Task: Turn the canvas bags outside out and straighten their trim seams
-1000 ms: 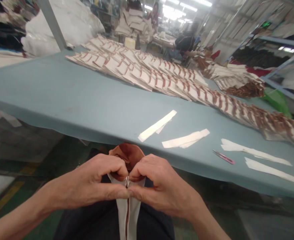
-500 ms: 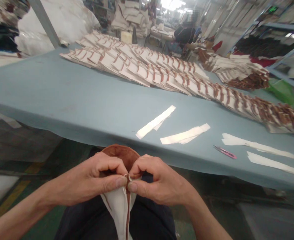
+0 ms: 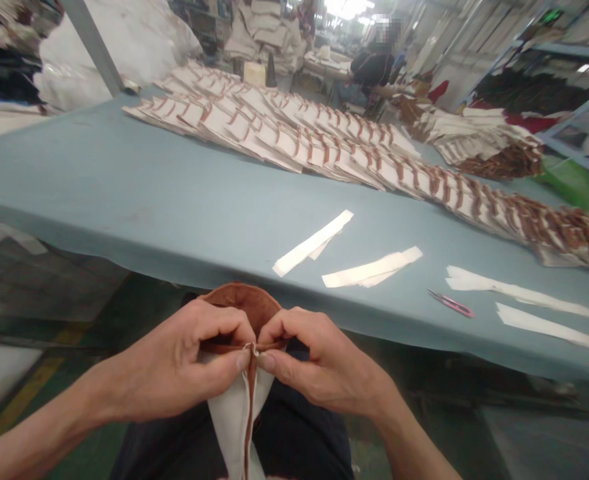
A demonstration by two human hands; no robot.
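Note:
A sewn piece of white and brown fabric (image 3: 229, 420) hangs over my lap, its brown upper part curving up behind my fingers. My left hand (image 3: 207, 353) pinches the top edge of it on the left side of the seam. On the seam's other side, my right hand (image 3: 307, 357) pinches the same edge, with the two thumbs almost touching. A brown strip runs down from between the thumbs, bordered by pale edges. The fingertips behind the fabric are partly hidden.
Overlapping rows of white and brown fabric pieces (image 3: 324, 147) lie along the blue table (image 3: 124, 180). Nearer are several white strips (image 3: 374, 268) and pink-handled thread snips (image 3: 451, 303). A seated person (image 3: 371, 67) is in the background, left of a shelf.
Both hands keep their pinch on the fabric's edge. The lower part of the fabric has swung slightly left, and the thumbs have shifted a little at the seam.

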